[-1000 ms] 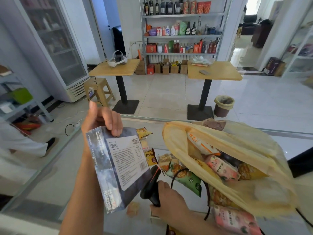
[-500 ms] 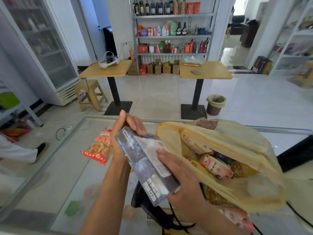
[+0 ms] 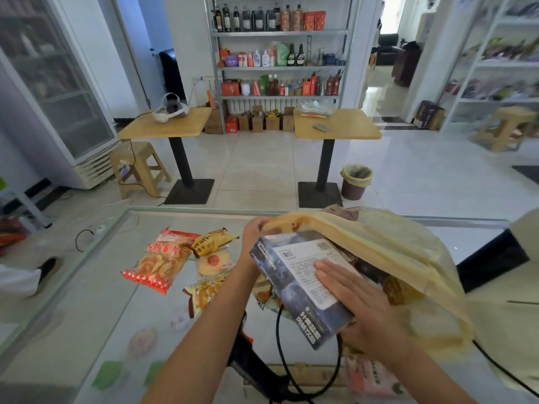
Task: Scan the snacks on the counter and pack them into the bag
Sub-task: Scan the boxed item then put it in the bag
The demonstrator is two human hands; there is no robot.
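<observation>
The right hand's [image 3: 358, 298] fingers [image 3: 326, 272] lay straight across the box [image 3: 291, 275] label, thumb seemingly beneath. It was a shallow pinch, so a corner catching the bag [image 3: 408, 258] could knock the box loose. The left hand [image 3: 255, 231] gripped the bag's rim, fingers curled. The box's far end sat just under that rim, and other snacks [image 3: 163, 260] waited on the counter [image 3: 87, 287].

This is a small shop: a metal rack [image 3: 280, 67] lined with bottles [image 3: 250, 20] stands by the back wall, a glass-door cooler [image 3: 58, 91] stands at the left, and packaged snacks [image 3: 163, 263] lie near the far edge of a glass surface [image 3: 87, 287].
</observation>
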